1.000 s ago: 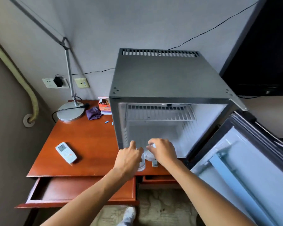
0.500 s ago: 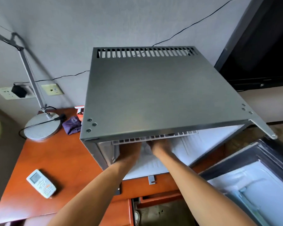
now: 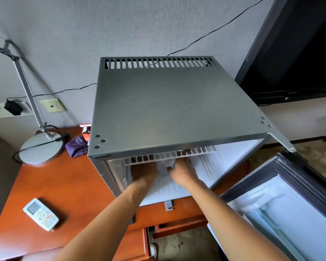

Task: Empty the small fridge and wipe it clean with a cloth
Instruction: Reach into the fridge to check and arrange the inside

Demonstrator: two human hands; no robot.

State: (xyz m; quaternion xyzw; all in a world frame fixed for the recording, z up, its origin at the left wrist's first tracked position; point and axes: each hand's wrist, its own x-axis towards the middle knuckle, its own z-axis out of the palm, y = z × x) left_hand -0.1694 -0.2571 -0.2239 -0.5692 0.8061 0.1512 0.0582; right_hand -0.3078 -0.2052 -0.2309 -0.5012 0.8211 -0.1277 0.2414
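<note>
Both hands are inside the small grey metal fridge [image 3: 169, 110], just under its white wire shelf [image 3: 169, 154]. The right hand [image 3: 183, 173] curls around a clear plastic bottle [image 3: 165, 166]; the left hand [image 3: 144, 173] sits right beside it, but can't tell if it's gripping since the fingers are hidden. The fridge sits on a reddish wooden desk [image 3: 60, 185], white-lined door [image 3: 282, 200] swung open to the right. A crumpled purple cloth [image 3: 76, 146] lies left of the fridge, white remote [image 3: 40, 214] nearer the front.

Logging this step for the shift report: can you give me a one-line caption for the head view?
Both hands reach into the open small fridge around a clear bottle under its wire shelf.
</note>
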